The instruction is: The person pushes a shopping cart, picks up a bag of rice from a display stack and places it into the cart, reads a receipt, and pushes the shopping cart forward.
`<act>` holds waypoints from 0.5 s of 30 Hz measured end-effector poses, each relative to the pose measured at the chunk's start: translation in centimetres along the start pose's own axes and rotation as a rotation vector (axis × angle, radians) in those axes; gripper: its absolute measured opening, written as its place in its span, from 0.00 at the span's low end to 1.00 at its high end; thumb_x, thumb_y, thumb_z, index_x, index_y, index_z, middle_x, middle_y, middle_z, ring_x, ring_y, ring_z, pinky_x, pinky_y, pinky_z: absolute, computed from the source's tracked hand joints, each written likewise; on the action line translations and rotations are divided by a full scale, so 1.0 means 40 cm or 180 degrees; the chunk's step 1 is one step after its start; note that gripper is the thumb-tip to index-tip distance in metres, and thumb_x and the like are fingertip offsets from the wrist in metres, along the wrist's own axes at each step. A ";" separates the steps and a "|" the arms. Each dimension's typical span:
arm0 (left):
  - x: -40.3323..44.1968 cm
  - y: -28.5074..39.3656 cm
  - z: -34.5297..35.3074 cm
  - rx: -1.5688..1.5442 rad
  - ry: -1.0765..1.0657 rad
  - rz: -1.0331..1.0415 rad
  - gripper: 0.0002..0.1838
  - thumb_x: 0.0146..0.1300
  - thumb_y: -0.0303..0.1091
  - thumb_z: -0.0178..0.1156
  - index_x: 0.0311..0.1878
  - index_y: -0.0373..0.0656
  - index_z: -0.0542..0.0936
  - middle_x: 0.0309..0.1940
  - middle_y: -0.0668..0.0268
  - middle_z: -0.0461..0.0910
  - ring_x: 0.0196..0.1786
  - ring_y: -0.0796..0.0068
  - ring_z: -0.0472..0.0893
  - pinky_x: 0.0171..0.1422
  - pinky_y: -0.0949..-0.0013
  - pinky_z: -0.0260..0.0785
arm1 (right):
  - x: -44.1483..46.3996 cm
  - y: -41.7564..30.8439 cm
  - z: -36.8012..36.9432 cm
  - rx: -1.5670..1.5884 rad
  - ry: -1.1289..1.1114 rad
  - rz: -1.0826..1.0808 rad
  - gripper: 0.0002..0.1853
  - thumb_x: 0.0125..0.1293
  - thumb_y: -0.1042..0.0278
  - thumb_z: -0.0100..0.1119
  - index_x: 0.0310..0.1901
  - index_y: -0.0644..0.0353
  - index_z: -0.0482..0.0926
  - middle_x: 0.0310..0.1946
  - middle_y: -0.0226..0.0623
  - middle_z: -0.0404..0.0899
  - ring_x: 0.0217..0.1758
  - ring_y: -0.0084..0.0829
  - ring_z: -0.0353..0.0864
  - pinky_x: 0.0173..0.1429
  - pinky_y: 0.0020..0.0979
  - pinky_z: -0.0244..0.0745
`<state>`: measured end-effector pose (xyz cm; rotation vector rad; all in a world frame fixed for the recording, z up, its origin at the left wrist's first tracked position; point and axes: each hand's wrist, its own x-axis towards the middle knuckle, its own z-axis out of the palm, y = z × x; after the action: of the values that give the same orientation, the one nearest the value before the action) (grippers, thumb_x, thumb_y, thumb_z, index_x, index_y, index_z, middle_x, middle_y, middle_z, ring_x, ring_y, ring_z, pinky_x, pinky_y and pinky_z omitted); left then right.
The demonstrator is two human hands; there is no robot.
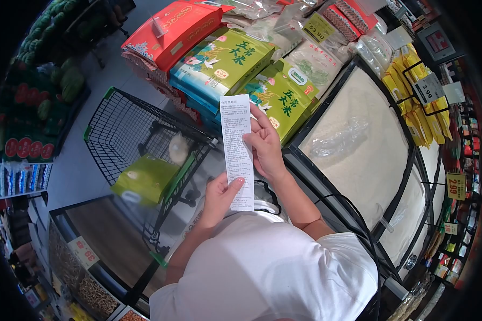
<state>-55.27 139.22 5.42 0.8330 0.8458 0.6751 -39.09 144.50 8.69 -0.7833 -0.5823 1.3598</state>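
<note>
Shop floor (69, 176), grey. Left hand (218, 199): fingers clamped on receipt (236, 155), low. Right hand (266, 147): fingers clamped on its right edge, higher. Left of receipt: cart (112, 115), 1 green pack (147, 179) inside. Beyond: 2 rice bags (222, 59), 1 red bag (179, 29) beside.

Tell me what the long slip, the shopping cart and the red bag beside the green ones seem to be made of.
The slip: thin, matte white paper, judging by its flat, crisp edges and dark print. The cart: probably metal wire with a dark coating, given its open grid; its green parts look like plastic. The red bag: perhaps plastic film or coated paper, smooth with printed patterns.
</note>
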 end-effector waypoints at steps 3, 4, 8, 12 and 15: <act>0.001 0.002 0.000 0.0009 0.0013 0.0001 0.13 0.71 0.30 0.57 0.55 0.35 0.78 0.40 0.68 0.83 0.38 0.86 0.79 0.42 0.79 0.73 | 0.001 0.001 0.003 0.0023 0.0030 -0.0010 0.38 0.57 0.87 0.46 0.73 0.65 0.54 0.57 0.45 0.77 0.56 0.27 0.79 0.59 0.26 0.73; 0.001 0.003 0.001 0.0010 0.0020 -0.0005 0.13 0.71 0.30 0.57 0.55 0.35 0.78 0.40 0.68 0.83 0.38 0.86 0.79 0.42 0.79 0.73 | 0.002 0.002 0.002 0.0000 0.0026 -0.0009 0.38 0.57 0.87 0.46 0.72 0.65 0.54 0.57 0.45 0.76 0.56 0.27 0.79 0.59 0.26 0.73; 0.003 0.004 0.001 0.0000 0.0033 -0.0021 0.13 0.71 0.30 0.57 0.55 0.35 0.78 0.40 0.68 0.83 0.38 0.87 0.79 0.41 0.79 0.72 | 0.005 0.003 -0.001 -0.0053 0.0017 -0.0021 0.37 0.58 0.87 0.45 0.72 0.65 0.55 0.57 0.45 0.76 0.56 0.27 0.79 0.60 0.26 0.73; 0.007 0.002 0.002 -0.0009 0.0046 -0.0001 0.13 0.72 0.30 0.56 0.54 0.35 0.78 0.40 0.68 0.83 0.37 0.87 0.79 0.41 0.79 0.72 | 0.006 0.002 0.000 -0.0072 0.0023 -0.0045 0.37 0.58 0.87 0.46 0.72 0.66 0.54 0.58 0.45 0.76 0.56 0.27 0.79 0.60 0.26 0.73; 0.008 0.002 0.002 -0.0061 0.0043 -0.0031 0.13 0.72 0.31 0.56 0.54 0.35 0.78 0.39 0.68 0.83 0.37 0.87 0.79 0.41 0.79 0.73 | 0.007 0.000 0.002 -0.0057 0.0053 -0.0058 0.37 0.58 0.87 0.46 0.72 0.66 0.54 0.58 0.45 0.76 0.57 0.27 0.79 0.60 0.26 0.73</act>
<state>-55.05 139.49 5.41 0.8073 0.8537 0.6799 -39.13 144.78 8.71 -0.8015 -0.5880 1.3317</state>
